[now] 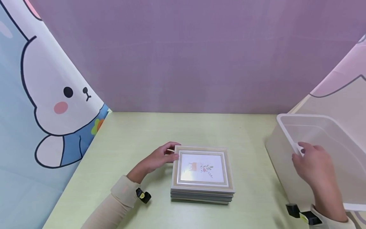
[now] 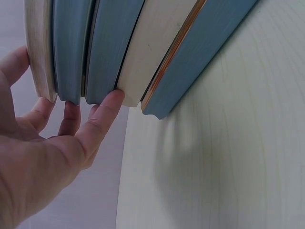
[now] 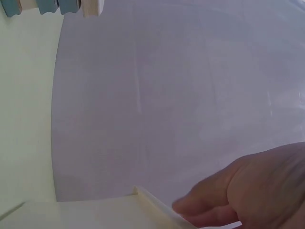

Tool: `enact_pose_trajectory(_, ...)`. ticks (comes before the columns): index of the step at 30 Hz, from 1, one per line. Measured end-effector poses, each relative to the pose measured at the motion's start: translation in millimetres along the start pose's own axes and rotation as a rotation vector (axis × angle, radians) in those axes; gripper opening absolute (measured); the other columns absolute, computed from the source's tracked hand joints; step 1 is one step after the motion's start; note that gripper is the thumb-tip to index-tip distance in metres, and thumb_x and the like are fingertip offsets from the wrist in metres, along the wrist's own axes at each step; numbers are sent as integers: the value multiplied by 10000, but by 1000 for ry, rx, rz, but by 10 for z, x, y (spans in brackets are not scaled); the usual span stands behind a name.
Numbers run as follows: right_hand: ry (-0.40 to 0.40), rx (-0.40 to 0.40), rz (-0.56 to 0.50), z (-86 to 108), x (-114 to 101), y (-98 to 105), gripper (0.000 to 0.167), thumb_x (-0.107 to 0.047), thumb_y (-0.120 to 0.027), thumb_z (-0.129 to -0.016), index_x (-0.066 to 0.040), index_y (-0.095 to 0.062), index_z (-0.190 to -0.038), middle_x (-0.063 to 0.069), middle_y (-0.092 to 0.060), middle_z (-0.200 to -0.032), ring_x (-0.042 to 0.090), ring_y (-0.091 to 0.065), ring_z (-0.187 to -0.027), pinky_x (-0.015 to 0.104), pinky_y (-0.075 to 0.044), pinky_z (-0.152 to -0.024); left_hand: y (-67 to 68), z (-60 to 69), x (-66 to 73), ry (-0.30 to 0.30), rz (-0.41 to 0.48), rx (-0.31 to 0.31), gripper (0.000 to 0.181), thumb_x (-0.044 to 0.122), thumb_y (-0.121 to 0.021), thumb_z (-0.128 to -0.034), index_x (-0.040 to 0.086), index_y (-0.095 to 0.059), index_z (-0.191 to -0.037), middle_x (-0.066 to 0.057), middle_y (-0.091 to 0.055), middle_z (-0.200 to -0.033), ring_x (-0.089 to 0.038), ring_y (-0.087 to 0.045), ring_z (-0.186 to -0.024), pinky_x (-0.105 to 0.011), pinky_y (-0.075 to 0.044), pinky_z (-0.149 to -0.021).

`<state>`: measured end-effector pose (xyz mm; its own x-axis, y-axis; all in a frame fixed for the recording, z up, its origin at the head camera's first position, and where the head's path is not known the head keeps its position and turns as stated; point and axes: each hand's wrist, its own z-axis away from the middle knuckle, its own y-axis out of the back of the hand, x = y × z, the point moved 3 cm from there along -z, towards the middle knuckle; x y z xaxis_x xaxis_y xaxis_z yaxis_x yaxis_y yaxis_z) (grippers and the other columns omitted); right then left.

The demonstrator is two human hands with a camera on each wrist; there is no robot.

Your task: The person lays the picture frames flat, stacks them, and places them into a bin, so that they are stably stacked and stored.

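Note:
A stack of picture frames point(image 1: 203, 187) lies on the table, a cream one on top with a small plant print behind its pane. Blue and cream edges of the frames point(image 2: 112, 45) alternate in the left wrist view. My left hand point(image 1: 157, 160) touches the stack's left side near its far corner, the fingers point(image 2: 97, 125) spread across several edges. On the right, my right hand point(image 1: 315, 163) holds the near-left rim of a white plastic bin point(image 1: 281, 171). In the right wrist view, the fingers point(image 3: 205, 202) are at the bin's rim and partly cut off.
The pale green table point(image 1: 137, 133) ends at a purple backdrop point(image 1: 194, 63). A cartoon-rabbit cloth point(image 1: 57, 95) hangs along the left side, and a pink and cream cloth point(image 1: 340, 82) on the right. The bin's high walls stand at the table's right side.

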<state>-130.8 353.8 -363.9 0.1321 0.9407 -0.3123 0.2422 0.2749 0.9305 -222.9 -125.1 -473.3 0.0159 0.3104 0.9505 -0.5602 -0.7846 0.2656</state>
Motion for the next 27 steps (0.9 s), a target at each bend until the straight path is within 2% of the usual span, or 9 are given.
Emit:
enact_pose_trajectory(4,29,14,26,-7,15,-16,409,-72,-494,-891,124,-578,-1241,352,-646,-1063,537,-537,-1007,643,-427,-771,2,5,8,-2,2,1,493,337,-686,-979,246,-510,-1429,-62,-574,-1326,-250,-535,-1217,-380,-566,-988)
enact_pose_trajectory(14,25,9,58,-5,20,-35,414,-49,-464,-872,99,-601,-1233,408,-601,-1071,549,-537,-961,650,-434,-699,-14,21,27,6,-5,9,504,358,-681,-981,236,-507,-1437,-61,-569,-1340,-256,-536,-1226,-387,-566,-990)
enact_pose_trajectory(20,24,-3,58,-4,21,-36,420,-45,-474,-873,99,-594,-1249,409,-597,-1080,551,-541,-957,654,-439,-695,-16,12,2,6,-8,3,509,367,-686,-976,254,-504,-1438,-57,-567,-1343,-262,-533,-1229,-389,-561,-997)
enact_pose_trajectory(27,71,-34,50,-48,-15,-47,403,-70,-477,-904,102,-592,-1249,394,-594,-1089,538,-548,-988,633,-454,-713,-14,2,13,5,5,-1,496,344,-688,-977,245,-510,-1430,-61,-574,-1330,-251,-534,-1224,-401,-562,-1002)
